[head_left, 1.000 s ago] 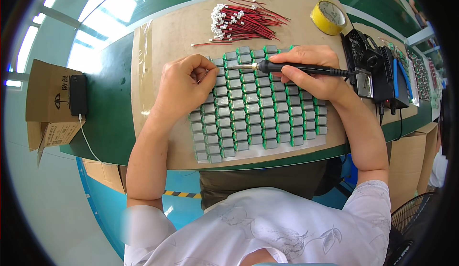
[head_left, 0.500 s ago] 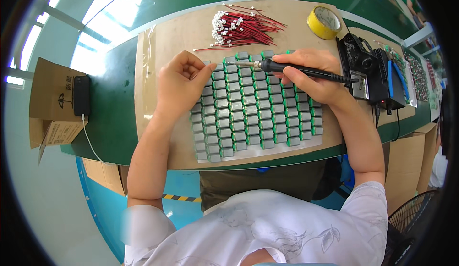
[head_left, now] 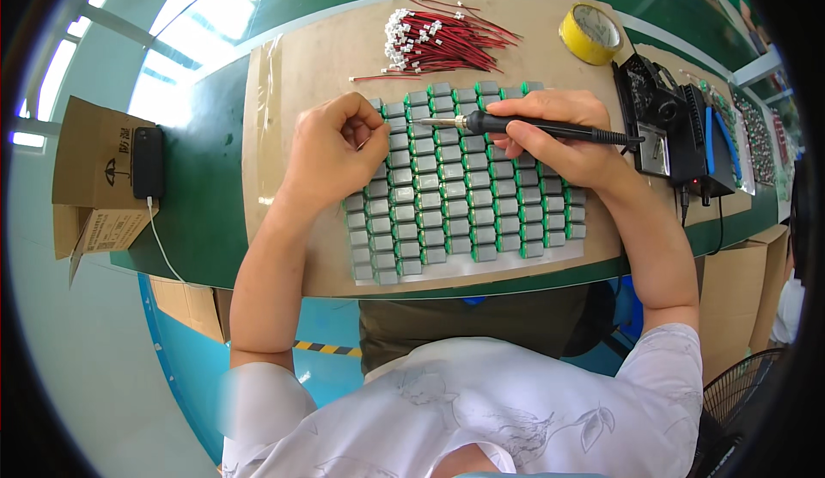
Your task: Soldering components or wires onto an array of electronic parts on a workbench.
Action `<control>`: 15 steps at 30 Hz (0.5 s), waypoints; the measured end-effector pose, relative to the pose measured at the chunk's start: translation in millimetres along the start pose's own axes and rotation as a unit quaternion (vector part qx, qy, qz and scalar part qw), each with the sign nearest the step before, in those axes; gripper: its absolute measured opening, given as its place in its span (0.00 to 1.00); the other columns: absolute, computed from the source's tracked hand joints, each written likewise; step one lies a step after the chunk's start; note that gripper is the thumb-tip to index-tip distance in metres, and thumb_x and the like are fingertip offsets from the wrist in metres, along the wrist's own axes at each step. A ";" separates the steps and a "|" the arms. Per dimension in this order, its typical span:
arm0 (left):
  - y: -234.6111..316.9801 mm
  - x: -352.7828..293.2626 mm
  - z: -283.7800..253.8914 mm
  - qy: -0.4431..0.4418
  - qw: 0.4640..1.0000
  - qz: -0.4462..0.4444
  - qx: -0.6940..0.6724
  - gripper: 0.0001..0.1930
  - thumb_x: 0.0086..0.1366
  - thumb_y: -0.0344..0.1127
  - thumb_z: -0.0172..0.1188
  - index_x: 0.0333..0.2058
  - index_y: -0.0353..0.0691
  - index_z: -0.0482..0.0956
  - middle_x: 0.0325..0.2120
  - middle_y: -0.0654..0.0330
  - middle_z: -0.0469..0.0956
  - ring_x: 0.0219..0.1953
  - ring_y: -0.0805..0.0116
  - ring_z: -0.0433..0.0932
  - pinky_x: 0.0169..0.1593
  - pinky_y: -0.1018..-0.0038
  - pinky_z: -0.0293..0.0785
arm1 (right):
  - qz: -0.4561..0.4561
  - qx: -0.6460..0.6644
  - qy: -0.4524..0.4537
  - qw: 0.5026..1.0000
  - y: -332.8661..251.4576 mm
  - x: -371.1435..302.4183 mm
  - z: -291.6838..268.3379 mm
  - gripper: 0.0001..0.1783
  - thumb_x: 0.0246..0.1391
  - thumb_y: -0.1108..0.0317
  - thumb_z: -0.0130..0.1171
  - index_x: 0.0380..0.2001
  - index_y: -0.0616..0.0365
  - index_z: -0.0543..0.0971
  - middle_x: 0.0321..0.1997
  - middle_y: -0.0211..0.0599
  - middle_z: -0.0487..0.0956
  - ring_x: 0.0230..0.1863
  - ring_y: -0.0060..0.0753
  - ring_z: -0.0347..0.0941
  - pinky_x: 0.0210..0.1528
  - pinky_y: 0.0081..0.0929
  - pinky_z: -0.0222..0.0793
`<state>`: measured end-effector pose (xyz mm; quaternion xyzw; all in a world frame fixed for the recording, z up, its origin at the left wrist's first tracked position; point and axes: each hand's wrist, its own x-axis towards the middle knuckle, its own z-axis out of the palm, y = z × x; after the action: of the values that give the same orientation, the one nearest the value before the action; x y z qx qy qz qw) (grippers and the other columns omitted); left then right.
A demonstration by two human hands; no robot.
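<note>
My right hand [head_left: 563, 130] grips a black-handled soldering iron [head_left: 533, 125], its metal tip pointing left over the upper rows of small grey blocks with green edges [head_left: 455, 200]. These blocks lie in close staggered columns on a pale sheet. At the upper left of the rows, my left hand [head_left: 339, 147] is closed in a pinch, fingertips a short way left of the iron's tip. Whatever the pinch may hold is too small to make out. Behind the blocks lies a pile of red and black wires with white connectors [head_left: 447, 41].
A yellow tape roll [head_left: 591, 34] sits at the far right of the brown board [head_left: 296, 74]. Right of it stands a black soldering station [head_left: 666, 117] with blue-handled pliers [head_left: 722, 143]. At left, a phone [head_left: 148, 162] on a white cable leans against an open cardboard box [head_left: 90, 160].
The iron's tip and my left fingertips have shifted slightly nearer to me over the blocks. The view has also shifted a little.
</note>
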<state>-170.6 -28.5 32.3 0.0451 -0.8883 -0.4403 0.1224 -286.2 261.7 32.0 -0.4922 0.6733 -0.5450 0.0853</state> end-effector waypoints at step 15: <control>-0.3 0.6 0.7 -0.003 1.000 -0.004 0.020 0.04 0.56 0.28 0.68 0.27 0.34 0.81 0.16 0.64 0.76 0.20 0.79 0.71 0.27 0.77 0.70 | 0.017 0.017 -0.004 1.000 3.0 -0.3 0.8 0.15 0.62 0.78 0.61 0.51 0.68 0.85 0.35 0.44 0.88 0.33 0.26 0.85 0.36 0.23 0.82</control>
<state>-171.4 -28.3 31.8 0.0498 -0.8971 -0.4231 0.1176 -287.2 261.2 29.1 -0.4815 0.6716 -0.5531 0.1055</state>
